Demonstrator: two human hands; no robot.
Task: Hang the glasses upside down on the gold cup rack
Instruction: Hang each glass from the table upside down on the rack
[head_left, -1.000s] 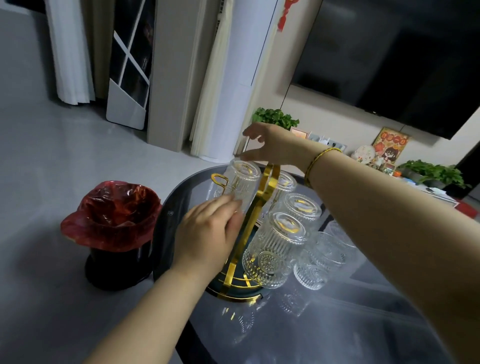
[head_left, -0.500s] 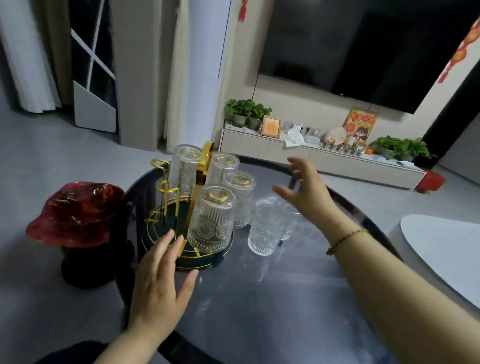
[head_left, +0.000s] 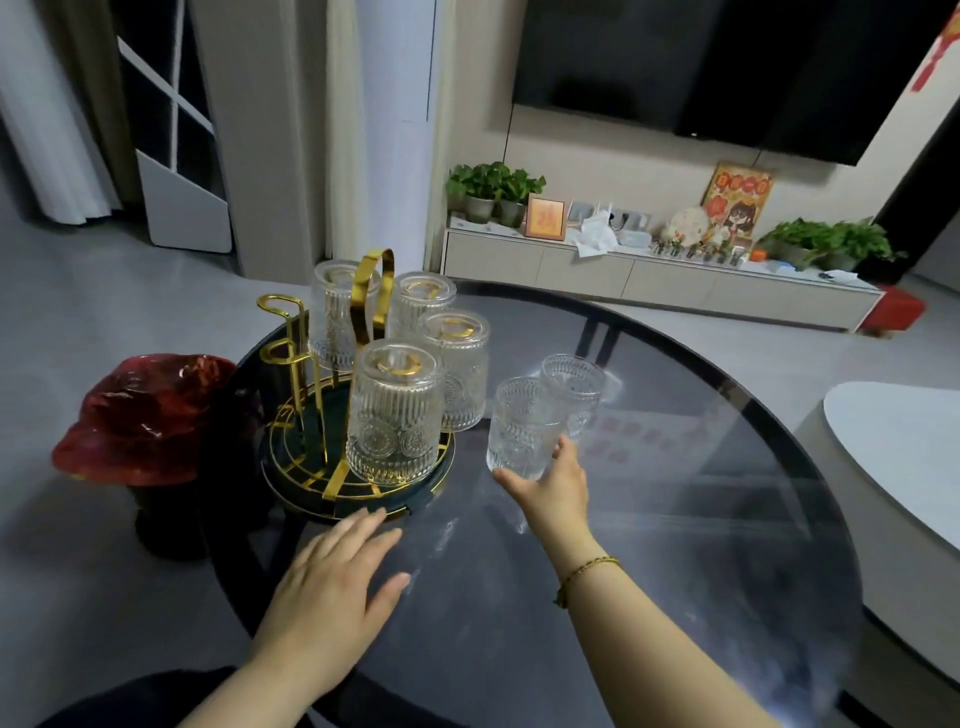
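The gold cup rack (head_left: 371, 283) stands on a dark green round base (head_left: 311, 488) at the left of the glass table. Several ribbed glasses hang on it upside down, the nearest one (head_left: 395, 410) at its front. Two gold pegs (head_left: 278, 325) on its left side are bare. Two more ribbed glasses stand upright to the right of the rack, a nearer glass (head_left: 519, 421) and a farther glass (head_left: 574, 387). My right hand (head_left: 553, 486) wraps thumb and fingers around the base of the nearer glass. My left hand (head_left: 332, 582) lies flat and open on the table just in front of the rack's base.
The round dark glass table (head_left: 675, 519) fills the middle of the view. A bin lined with a red bag (head_left: 148, 415) stands on the floor left of the rack. A white table (head_left: 898, 447) is at the right. A low TV cabinet (head_left: 649, 275) with plants runs along the far wall.
My right hand has come down and back from above the upright glasses to the base of the nearer one. My left hand has slid right along the table's edge.
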